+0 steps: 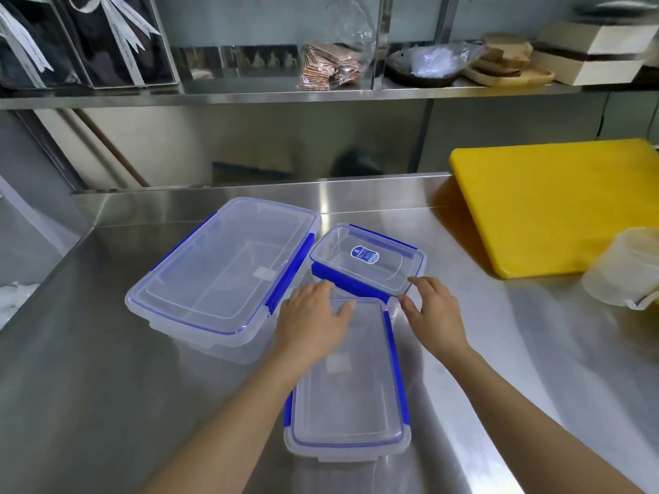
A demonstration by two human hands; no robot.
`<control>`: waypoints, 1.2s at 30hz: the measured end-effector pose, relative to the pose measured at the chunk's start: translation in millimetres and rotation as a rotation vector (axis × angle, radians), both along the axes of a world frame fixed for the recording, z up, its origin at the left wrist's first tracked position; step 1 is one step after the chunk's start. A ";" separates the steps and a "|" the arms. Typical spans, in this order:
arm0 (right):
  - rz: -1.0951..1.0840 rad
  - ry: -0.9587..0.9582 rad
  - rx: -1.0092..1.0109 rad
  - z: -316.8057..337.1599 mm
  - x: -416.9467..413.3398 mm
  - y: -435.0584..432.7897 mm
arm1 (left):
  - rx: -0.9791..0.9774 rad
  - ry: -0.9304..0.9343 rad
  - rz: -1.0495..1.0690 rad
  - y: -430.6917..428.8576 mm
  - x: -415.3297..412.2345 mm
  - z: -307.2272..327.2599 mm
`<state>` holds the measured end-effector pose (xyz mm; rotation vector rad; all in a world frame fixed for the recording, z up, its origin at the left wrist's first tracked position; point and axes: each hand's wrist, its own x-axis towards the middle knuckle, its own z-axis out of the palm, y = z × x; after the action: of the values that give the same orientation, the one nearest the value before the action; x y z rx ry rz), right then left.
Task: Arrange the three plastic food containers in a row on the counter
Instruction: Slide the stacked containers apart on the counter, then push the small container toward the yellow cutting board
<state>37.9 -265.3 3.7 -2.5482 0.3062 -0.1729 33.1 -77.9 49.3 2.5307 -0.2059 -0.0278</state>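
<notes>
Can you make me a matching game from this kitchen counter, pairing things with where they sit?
Things:
1. large container
2. small container
3. cutting board
4. left hand

Places:
A. far right of the counter, yellow
B. resting on the nearest container's lid
C. left of the other two containers
D. bears a blue label, by the right hand

Pairs: 1-C, 2-D, 3-A, 4-B

Two bare forearms entered from the bottom of the frame, one from lower left and one from lower right. No sleeves showed on either. The left hand (313, 319) and the right hand (433, 310) were gloveless, with short, plain nails; wrists carried no visible watch or band.
</notes>
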 end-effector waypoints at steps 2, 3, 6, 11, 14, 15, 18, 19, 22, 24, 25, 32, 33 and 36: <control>-0.034 0.016 0.022 3.4 12.5 -8.8 | -0.161 0.132 0.052 -4.4 27.1 0.0; -0.046 0.018 0.027 4.4 19.3 -13.1 | -0.219 0.220 0.084 -6.8 39.9 -1.1; -0.063 0.021 0.059 7.1 40.3 -24.2 | -0.306 0.413 0.192 -14.9 68.4 -5.2; -0.059 0.035 0.032 5.1 79.7 -34.6 | -0.220 0.556 0.271 -33.5 96.5 -17.7; -0.037 0.067 0.002 0.1 102.4 -39.0 | -0.116 0.538 0.238 -40.7 109.9 -28.9; -0.028 0.075 -0.008 -1.5 109.3 -40.4 | -0.077 0.517 0.217 -42.1 113.4 -32.1; 0.010 0.095 -0.029 -6.6 126.3 -43.9 | 0.002 0.422 0.153 -44.6 123.8 -42.0; 0.022 0.104 -0.022 -8.5 130.4 -45.3 | 0.006 0.404 0.140 -45.8 127.2 -44.7; 0.060 0.133 -0.045 -15.0 135.8 -53.0 | -0.047 0.387 0.109 -51.6 134.1 -51.1; 0.067 0.139 -0.077 -15.7 133.6 -61.0 | -0.057 0.381 0.085 -56.4 135.8 -53.2; 0.065 0.142 -0.077 -15.2 130.9 -65.3 | -0.058 0.374 0.071 -59.1 136.1 -54.2; 0.010 0.192 -0.075 -15.3 102.7 -99.1 | -0.196 0.390 -0.034 -80.5 132.8 -54.5; 0.001 0.211 -0.071 -14.6 100.3 -102.0 | -0.206 0.402 -0.038 -83.0 133.0 -52.9; -0.024 0.258 -0.131 -8.0 94.3 -101.8 | -0.168 0.414 -0.054 -85.5 136.2 -48.9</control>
<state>132.2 -367.1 -4.3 -2.6999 0.4361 0.1326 169.3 -163.4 0.4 2.2913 -0.1039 -0.5278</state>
